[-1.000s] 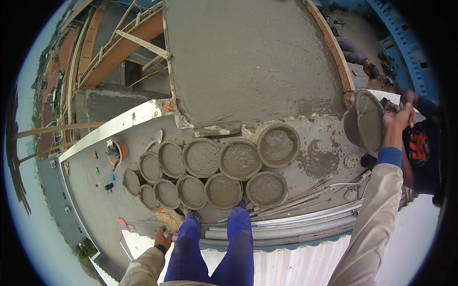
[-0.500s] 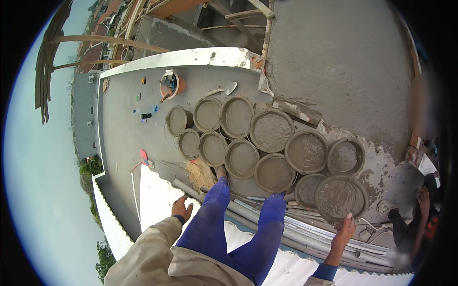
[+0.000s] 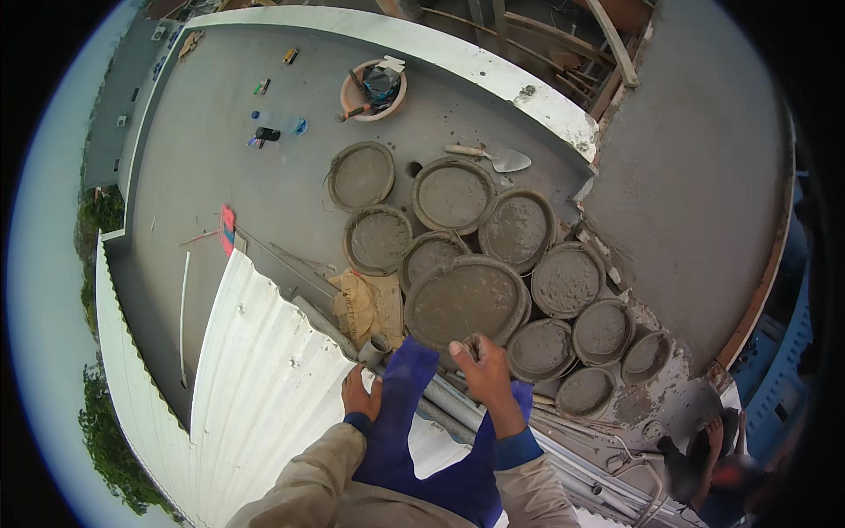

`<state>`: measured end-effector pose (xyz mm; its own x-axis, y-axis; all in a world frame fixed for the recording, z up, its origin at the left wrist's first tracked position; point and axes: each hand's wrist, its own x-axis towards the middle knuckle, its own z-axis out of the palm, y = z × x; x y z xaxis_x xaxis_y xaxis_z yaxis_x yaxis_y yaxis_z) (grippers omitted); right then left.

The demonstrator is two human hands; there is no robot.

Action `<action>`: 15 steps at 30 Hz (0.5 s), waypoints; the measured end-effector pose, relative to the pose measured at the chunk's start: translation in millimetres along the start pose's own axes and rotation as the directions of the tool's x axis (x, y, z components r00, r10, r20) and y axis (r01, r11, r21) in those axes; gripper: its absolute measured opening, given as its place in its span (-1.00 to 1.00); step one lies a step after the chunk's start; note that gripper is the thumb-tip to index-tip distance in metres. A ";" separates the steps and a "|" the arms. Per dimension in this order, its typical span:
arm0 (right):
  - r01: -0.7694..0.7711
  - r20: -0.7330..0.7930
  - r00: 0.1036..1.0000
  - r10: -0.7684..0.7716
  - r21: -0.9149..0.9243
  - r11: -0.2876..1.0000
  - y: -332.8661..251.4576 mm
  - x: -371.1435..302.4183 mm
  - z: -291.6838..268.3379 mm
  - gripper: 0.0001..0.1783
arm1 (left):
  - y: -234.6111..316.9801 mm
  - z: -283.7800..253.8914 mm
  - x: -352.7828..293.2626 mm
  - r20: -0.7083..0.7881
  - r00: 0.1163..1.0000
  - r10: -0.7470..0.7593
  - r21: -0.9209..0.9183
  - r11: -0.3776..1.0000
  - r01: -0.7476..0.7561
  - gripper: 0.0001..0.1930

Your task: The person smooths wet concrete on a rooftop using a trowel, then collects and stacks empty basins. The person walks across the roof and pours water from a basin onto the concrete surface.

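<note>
A bucket of wet grey cement [image 3: 466, 304] hangs in front of my legs, nearer than the others and overlapping some of them. My right hand [image 3: 484, 365] is closed at its near edge; whether it grips the rim or a handle is hard to see. My left hand [image 3: 362, 396] rests beside my left knee, thumb apart from the fingers, with nothing in it. Around the held bucket stand several more filled buckets, among them a far left one [image 3: 362, 175], one at the back [image 3: 454, 194] and a right-hand one [image 3: 647, 356].
A trowel [image 3: 493, 157] and a tub of tools [image 3: 374, 91] lie beyond the buckets. Pipes [image 3: 563, 466] and a white corrugated sheet [image 3: 264, 352] run near my legs. Wet cement slab [image 3: 695, 194] spreads at right. Another person's hand [image 3: 711, 436] shows at lower right.
The held bucket has moved left, from the right end of the group to in front of my legs, with my right hand on it. My view has shifted left too.
</note>
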<state>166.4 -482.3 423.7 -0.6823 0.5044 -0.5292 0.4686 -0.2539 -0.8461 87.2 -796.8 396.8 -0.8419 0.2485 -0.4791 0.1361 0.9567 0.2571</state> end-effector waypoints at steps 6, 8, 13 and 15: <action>-0.047 0.015 0.999 0.049 -0.102 0.994 -46.1 135.7 125.0 -0.42 | -69.6 -44.5 32.5 0.004 0.986 -0.169 -0.240 0.957 0.165 -0.45; -0.090 -0.003 0.996 0.090 -0.125 0.988 -54.6 176.5 160.2 -0.42 | -95.3 -50.8 34.3 0.000 0.970 -0.243 -0.269 0.934 0.235 -0.45; -0.060 0.039 0.997 0.060 -0.023 0.998 -66.8 238.6 209.2 -0.47 | -141.3 -39.2 14.7 0.066 0.912 -0.406 -0.326 0.855 0.404 -0.47; -0.066 0.058 0.996 0.064 0.022 0.998 -68.2 258.6 222.6 -0.51 | -147.7 -26.5 5.3 0.099 0.888 -0.448 -0.319 0.832 0.455 -0.47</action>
<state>-167.0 -518.2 330.5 -0.6819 0.4386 -0.5853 0.5000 -0.3045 -0.8108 48.8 -940.7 378.5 -0.7573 -0.1930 -0.6240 -0.4363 0.8604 0.2634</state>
